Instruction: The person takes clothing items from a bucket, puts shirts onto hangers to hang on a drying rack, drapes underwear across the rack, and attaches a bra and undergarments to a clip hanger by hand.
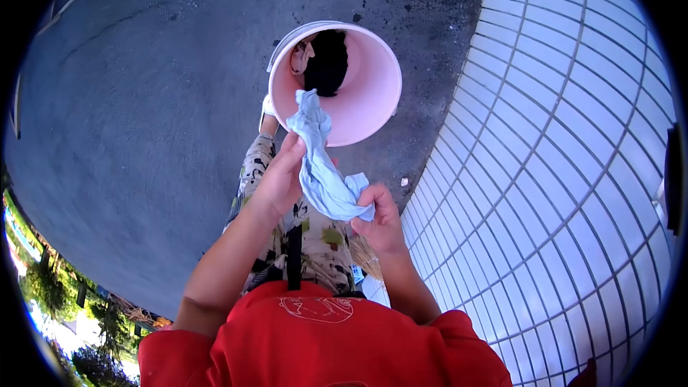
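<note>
A crumpled light blue cloth (pixel 324 172) stretches between my two hands, in front of my body. My left hand (pixel 284 175) has its fingers closed on the cloth's left side, partly hidden behind the fabric. At the lower right end, my right hand (pixel 381 221) pinches a corner of it. Just beyond the hands stands a pink bucket (pixel 374 86), and the cloth's upper end overlaps its near rim. Inside the bucket lie a black cloth (pixel 328 63) and a pale pinkish piece (pixel 301 56) whose kind I cannot make out.
A white tiled wall (pixel 552 136) rises along the right side. Dark grey ground (pixel 158 115) spreads to the left, with wet spots at the top. Behind my right forearm shows a straw-coloured bundle (pixel 367 258), partly hidden. Greenery (pixel 57 294) appears at the lower left.
</note>
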Motion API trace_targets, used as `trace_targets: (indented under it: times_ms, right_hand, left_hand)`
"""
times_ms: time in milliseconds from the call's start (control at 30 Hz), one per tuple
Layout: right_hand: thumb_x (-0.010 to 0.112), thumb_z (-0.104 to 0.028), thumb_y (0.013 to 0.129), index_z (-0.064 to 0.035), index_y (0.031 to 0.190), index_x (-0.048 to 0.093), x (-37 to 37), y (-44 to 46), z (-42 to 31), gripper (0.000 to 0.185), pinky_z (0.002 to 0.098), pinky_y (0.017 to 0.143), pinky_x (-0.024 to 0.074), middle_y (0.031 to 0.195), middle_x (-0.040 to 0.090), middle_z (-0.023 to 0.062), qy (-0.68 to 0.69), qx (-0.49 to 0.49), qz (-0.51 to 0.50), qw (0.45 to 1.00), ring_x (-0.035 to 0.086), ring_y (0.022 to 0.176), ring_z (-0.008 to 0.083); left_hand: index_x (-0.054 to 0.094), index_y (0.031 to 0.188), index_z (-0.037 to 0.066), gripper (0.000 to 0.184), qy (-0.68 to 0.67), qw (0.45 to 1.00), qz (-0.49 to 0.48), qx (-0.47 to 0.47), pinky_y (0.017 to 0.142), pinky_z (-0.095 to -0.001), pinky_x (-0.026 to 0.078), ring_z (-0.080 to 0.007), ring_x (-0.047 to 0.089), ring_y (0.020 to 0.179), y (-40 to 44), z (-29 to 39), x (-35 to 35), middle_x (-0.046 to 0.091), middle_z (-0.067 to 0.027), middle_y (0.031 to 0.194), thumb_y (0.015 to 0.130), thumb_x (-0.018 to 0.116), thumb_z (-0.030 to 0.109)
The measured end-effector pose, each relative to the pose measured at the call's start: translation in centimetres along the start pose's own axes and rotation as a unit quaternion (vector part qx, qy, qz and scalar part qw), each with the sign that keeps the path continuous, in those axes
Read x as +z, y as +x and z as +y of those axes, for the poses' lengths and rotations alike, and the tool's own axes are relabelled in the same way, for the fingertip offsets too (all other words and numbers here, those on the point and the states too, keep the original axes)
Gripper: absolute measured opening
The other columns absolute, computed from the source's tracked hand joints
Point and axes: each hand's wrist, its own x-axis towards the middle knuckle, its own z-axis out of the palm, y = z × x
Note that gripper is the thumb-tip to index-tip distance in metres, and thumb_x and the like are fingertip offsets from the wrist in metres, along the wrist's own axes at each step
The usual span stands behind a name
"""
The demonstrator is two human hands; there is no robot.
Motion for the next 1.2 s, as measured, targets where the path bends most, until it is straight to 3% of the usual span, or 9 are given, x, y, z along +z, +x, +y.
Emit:
trace_targets:
  times_ms: [133, 200, 400, 533, 567, 700, 933, 1000, 1200]
  right_hand:
    - [0.061, -0.002, 0.084, -0.0086, 0.093, 0.041, 2.0, -3.7, -1.5, 0.023, 0.02, 0.077, 0.0384, 0.096, 0.049, 0.0008, 0.009, 0.017, 0.073, 0.997, 0.049, 0.089, 0.0069]
    - [0.059, -0.001, 0.084, -0.0079, 0.089, 0.039, 2.8, -5.0, -3.0, 0.021, 0.0204, 0.078, 0.039, 0.106, 0.052, 0.0066, -0.069, -0.021, 0.118, 0.99, 0.048, 0.09, 0.0074]
    - [0.054, 0.005, 0.074, -0.0065, 0.081, 0.039, 6.5, -9.6, -7.2, 0.02, 0.0319, 0.094, 0.0346, 0.124, 0.051, 0.018, -0.115, -0.287, 0.163, 0.937, 0.049, 0.101, 0.0153]
    - [0.056, -0.003, 0.085, -0.0063, 0.087, 0.045, 9.3, -13.3, -10.5, 0.012, 0.0275, 0.065, 0.0442, 0.1, 0.057, 0.0111, 0.022, -0.314, 0.289, 0.904, 0.053, 0.082, 0.014]
    - [0.059, -0.01, 0.088, -0.0064, 0.088, 0.048, 9.4, -13.8, -10.7, 0.011, 0.0216, 0.046, 0.037, 0.089, 0.057, 0.0062, 0.042, -0.321, 0.311, 0.893, 0.05, 0.063, 0.0085]
    - [0.059, -0.026, 0.091, -0.0079, 0.082, 0.051, 9.5, -17.2, -11.0, 0.021, 0.0176, 0.035, 0.0221, 0.065, 0.049, -0.003, 0.045, -0.237, 0.342, 0.908, 0.033, 0.042, 0.0013]
    - [0.056, -0.028, 0.092, -0.0087, 0.087, 0.054, 9.7, -23.0, -10.2, 0.021, 0.0182, 0.035, 0.0207, 0.069, 0.054, -0.0005, 0.204, -0.296, 0.234, 0.903, 0.033, 0.042, 0.0042]
    - [0.057, -0.03, 0.092, -0.0099, 0.087, 0.054, 9.4, -24.4, -9.8, 0.021, 0.0189, 0.038, 0.0252, 0.07, 0.054, -0.0012, 0.31, -0.266, 0.158, 0.899, 0.036, 0.044, 0.0057]
    - [0.057, -0.023, 0.091, -0.0109, 0.09, 0.055, 7.9, -29.0, -5.5, 0.012, 0.0247, 0.058, 0.0403, 0.087, 0.058, -0.0008, 0.201, -0.356, 0.287, 0.867, 0.052, 0.07, 0.0109]
  left_hand:
    - [0.036, 0.132, 0.012, 0.048, 0.034, 0.997, -0.075, 0.008, 0.086, -0.0365, 0.049, -0.0184, 0.06, 0.096, -3.3, 2.7, 4.0, 0.058, -0.009, 0.109, 0.092, 0.054, 0.027]
    - [0.044, 0.123, 0.007, 0.035, 0.051, 0.993, -0.018, 0.109, 0.077, -0.028, 0.051, -0.0125, 0.061, 0.083, -5.5, 3.7, 6.8, 0.061, -0.0042, 0.096, 0.09, 0.056, 0.015]
    - [0.05, 0.12, 0.009, 0.029, 0.094, 0.979, -0.106, 0.145, 0.081, -0.0344, 0.052, -0.0177, 0.061, 0.095, -12.5, 7.2, 12.2, 0.061, -0.0077, 0.107, 0.091, 0.05, 0.007]
    - [0.054, 0.114, 0.009, 0.023, 0.049, 0.983, -0.131, 0.122, 0.074, -0.0334, 0.052, -0.0158, 0.061, 0.091, -16.0, 8.5, 14.5, 0.062, -0.0064, 0.1, 0.091, 0.052, 0.01]
    - [0.054, 0.11, 0.009, 0.019, 0.084, 0.975, -0.166, 0.119, 0.073, -0.0323, 0.051, -0.0151, 0.061, 0.088, -16.3, 8.8, 14.5, 0.062, -0.0061, 0.096, 0.091, 0.053, 0.015]
    - [0.054, 0.099, 0.009, 0.015, 0.147, 0.965, -0.163, 0.145, 0.07, -0.0289, 0.049, -0.0123, 0.06, 0.078, -19.0, 8.6, 18.3, 0.062, -0.0033, 0.086, 0.09, 0.058, 0.019]
    - [0.055, 0.098, 0.008, 0.016, 0.127, 0.944, -0.241, 0.186, 0.077, -0.0298, 0.049, -0.0138, 0.061, 0.082, -23.0, 7.3, 21.8, 0.063, -0.0044, 0.088, 0.088, 0.062, 0.019]
    - [0.052, 0.104, 0.005, 0.021, 0.186, 0.94, -0.235, 0.164, 0.082, -0.0373, 0.051, -0.0207, 0.062, 0.09, -24.2, 6.0, 22.3, 0.061, -0.0091, 0.096, 0.091, 0.057, 0.021]
    - [0.052, 0.117, 0.003, 0.033, 0.257, 0.867, -0.366, 0.219, 0.095, -0.0413, 0.04, -0.0225, 0.055, 0.105, -31.1, 1.2, 23.2, 0.059, -0.008, 0.11, 0.09, 0.056, 0.022]
